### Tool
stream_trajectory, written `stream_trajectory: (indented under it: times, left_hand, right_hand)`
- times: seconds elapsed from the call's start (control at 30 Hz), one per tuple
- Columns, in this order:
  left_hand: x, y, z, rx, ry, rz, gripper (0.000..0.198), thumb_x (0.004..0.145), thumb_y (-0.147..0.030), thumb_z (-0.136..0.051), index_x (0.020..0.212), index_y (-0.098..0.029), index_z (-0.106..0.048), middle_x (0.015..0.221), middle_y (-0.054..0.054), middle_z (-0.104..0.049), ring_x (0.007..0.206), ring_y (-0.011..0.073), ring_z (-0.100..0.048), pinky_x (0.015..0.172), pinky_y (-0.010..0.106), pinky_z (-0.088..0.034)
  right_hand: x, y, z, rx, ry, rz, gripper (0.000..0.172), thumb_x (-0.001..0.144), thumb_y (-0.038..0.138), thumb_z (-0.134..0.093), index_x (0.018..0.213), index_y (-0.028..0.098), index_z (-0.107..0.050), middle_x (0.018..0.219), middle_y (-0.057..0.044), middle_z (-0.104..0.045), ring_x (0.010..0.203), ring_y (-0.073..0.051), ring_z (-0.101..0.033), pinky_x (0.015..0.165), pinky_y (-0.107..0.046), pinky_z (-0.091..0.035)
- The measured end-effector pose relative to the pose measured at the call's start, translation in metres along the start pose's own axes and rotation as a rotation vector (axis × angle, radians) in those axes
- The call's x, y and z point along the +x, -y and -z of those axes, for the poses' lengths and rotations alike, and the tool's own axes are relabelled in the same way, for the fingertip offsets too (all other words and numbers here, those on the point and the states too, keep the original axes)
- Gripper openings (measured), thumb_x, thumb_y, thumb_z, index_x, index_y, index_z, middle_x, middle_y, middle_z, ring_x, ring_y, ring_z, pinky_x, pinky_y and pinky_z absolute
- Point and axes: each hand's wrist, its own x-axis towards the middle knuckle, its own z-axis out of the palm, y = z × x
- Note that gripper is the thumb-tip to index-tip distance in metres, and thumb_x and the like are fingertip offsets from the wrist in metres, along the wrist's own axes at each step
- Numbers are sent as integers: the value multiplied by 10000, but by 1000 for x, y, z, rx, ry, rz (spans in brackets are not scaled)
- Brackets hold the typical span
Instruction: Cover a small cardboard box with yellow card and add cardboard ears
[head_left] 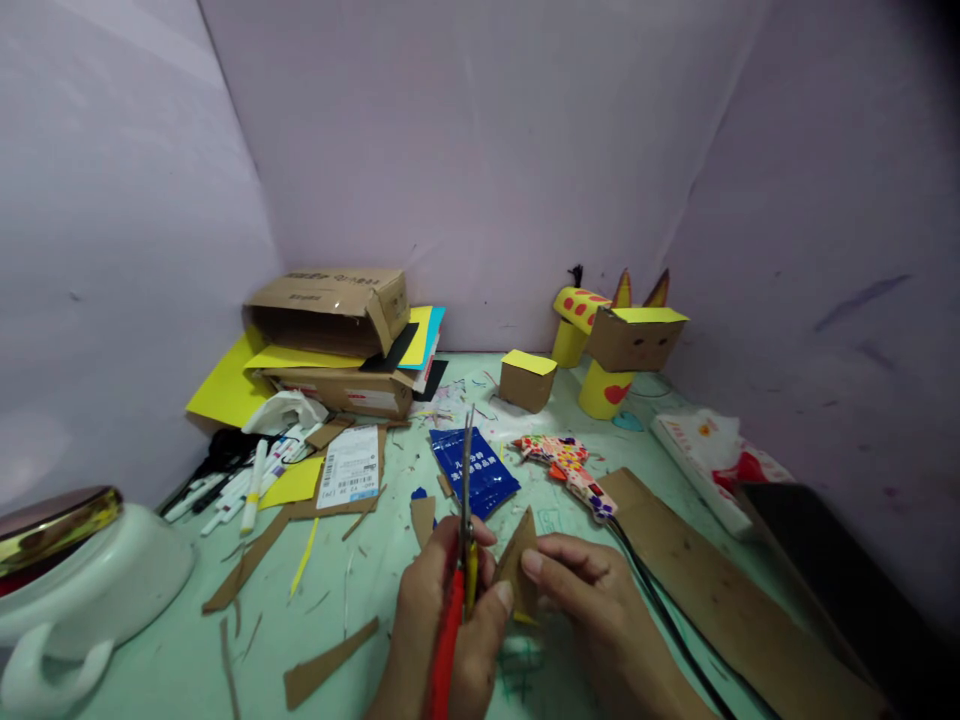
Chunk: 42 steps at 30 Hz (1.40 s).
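My left hand (450,610) is closed around a pair of scissors (466,500) with red and yellow handles; the blades point up and away from me. Its thumb also rests by the left edge of a small triangular cardboard piece (517,560). From the other side, my right hand (592,590) pinches that piece between thumb and fingers, and a bit of yellow shows at its lower edge. Just beyond the scissors lies a blue packet (480,475) with white print. A floral-patterned hot glue gun (559,460) with a black cord rests to the right of the packet.
Cardboard boxes (330,310) and coloured paper stand back left, above markers (255,490) and cardboard scraps (330,660). A cardboard-and-yellow giraffe-like figure (637,345) and a small box (527,385) stand at the back. A white mug (135,560) is left; a long cardboard strip (712,570) lies right.
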Motion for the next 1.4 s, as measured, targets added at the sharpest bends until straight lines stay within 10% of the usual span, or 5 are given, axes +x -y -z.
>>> stream_trajectory:
  times: [0.33,0.63,1.4]
  left_hand:
    - [4,-5,5,175,11,-77,202,741,-387,-594,866,-232,-631,618,6,-596,523,159,-532,512,240,-404]
    - [6,20,15,270,124,-278,448,731,-246,-535,1171,-224,-616,1153,129,-626,1124,313,-525,996,415,-346]
    - [16,37,27,619,473,-375,528,750,-275,-522,1276,-235,-497,1136,134,-624,975,291,-595,825,385,-473]
  right_hand:
    - [7,-3,12,-59,-191,130,298,691,439,-681,607,154,-676,559,-23,-572,551,-153,-482,519,-260,-383]
    - [10,-4,29,-11,-377,279,215,667,397,-721,735,193,-730,649,-50,-672,652,-231,-588,588,-306,-456]
    - [1,1,32,-351,-343,545,238,729,379,-639,657,169,-725,565,-22,-633,542,-181,-561,521,-256,-430]
